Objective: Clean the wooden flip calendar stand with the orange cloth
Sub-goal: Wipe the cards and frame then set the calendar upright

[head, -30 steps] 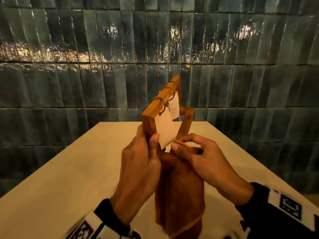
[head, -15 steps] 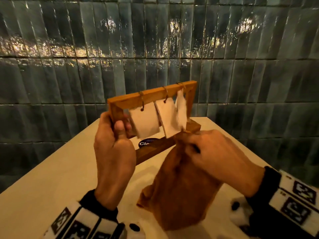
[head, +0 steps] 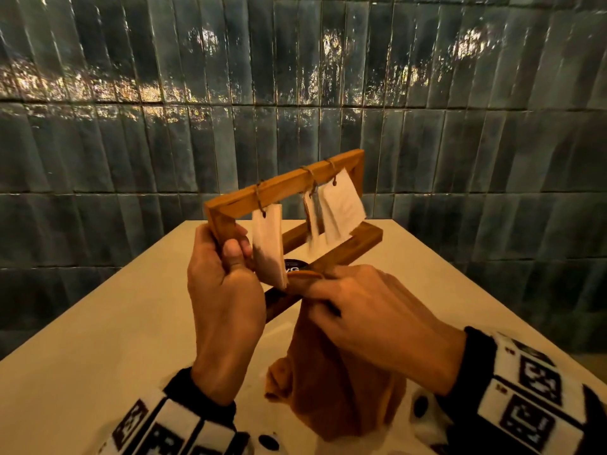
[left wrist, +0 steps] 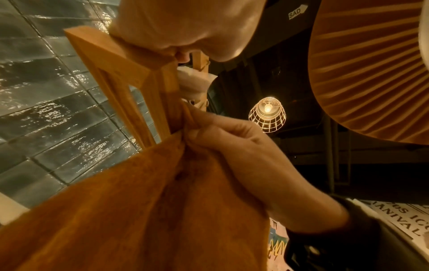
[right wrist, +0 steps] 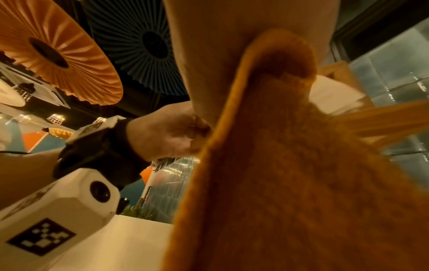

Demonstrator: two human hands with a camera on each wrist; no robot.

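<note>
The light-brown wooden flip calendar stand, a rectangular frame with white paper cards hung on wire rings, is held tilted in the air above the pale surface. Its long axis runs from the near left up and away to the far right. The left hand is clamped round the near left upright, thumb on the front. The right hand pinches a fold of the thick orange cloth against the stand's lower base bar, just right of the left hand; the rest of the cloth hangs down to the surface. The right hand is therefore nearer the base, and the wipe probably runs along that bar toward the far end. The dangling cards hang just above the bar and may snag. A dark tiled wall stands behind.
</note>
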